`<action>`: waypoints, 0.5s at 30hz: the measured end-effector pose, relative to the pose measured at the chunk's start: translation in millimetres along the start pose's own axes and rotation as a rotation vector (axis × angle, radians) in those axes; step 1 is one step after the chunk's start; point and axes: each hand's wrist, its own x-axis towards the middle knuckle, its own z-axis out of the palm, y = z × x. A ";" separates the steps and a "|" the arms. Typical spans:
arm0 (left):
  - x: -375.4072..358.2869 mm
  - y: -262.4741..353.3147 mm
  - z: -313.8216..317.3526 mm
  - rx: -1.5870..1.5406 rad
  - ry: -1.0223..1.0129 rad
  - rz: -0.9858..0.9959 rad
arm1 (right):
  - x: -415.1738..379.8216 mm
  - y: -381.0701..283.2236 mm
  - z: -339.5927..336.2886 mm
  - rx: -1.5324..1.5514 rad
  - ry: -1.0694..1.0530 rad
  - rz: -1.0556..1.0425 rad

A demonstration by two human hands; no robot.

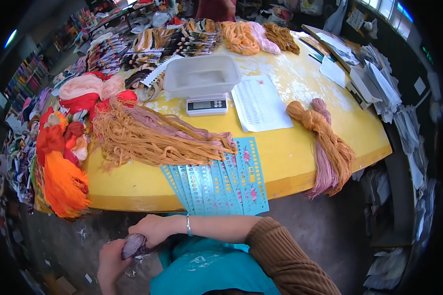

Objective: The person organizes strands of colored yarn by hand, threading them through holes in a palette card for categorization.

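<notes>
Below the table's front edge, at the lower left, a skein of greyish-purple thread (pixel 134 246) is held between my two hands. My left hand (pixel 111 260) is closed round its lower left end. At the other end my right hand (pixel 153 230) grips it, fingers bent over and partly hidden; a bracelet circles that wrist. Nearest on the table are fanned turquoise cards with punched holes (pixel 216 189). Long tan and mauve thread bundles (pixel 152 140) lie across their upper ends.
Orange thread (pixel 64 177) hangs over the left edge. A digital scale (pixel 207 105) bears a clear plastic tub (pixel 202 73), beside a printed sheet (pixel 262 104). Knotted tan and pink hanks (pixel 325 147) overhang the front right. Several thread bundles (pixel 238 38) line the back; papers (pixel 379 83) stack at right.
</notes>
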 end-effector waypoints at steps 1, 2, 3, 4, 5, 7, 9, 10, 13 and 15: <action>0.7 -2.7 -3.6 0.144 -0.030 0.019 | 1.8 0.7 -2.4 0.034 -0.075 0.021; 1.6 -4.1 -7.9 0.289 -0.061 0.039 | 3.4 1.0 -3.3 0.070 -0.148 0.043; 2.4 -4.6 -12.5 0.253 0.029 0.032 | 4.7 0.8 -1.7 0.141 -0.013 -0.030; 3.4 -2.7 -19.0 0.217 0.119 0.023 | 6.6 0.3 0.1 0.213 0.122 -0.104; 4.8 3.8 -26.0 0.136 0.198 0.047 | 10.5 -0.4 2.0 0.244 0.226 -0.091; 6.8 19.3 -36.5 -0.014 0.253 -0.032 | 20.6 -15.7 1.1 0.217 0.375 -0.196; 9.8 28.4 -46.1 -0.180 0.323 -0.098 | 31.7 -35.9 -0.4 0.375 0.323 -0.211; 9.4 28.7 -51.4 -0.182 0.325 -0.099 | 34.1 -52.6 -5.0 0.470 0.241 -0.152; 4.3 19.5 -62.2 -0.113 0.339 -0.051 | 46.4 -66.1 4.8 0.396 0.281 -0.077; -3.0 3.2 -64.1 -0.033 0.270 -0.075 | 52.1 -71.2 7.7 0.179 0.340 0.019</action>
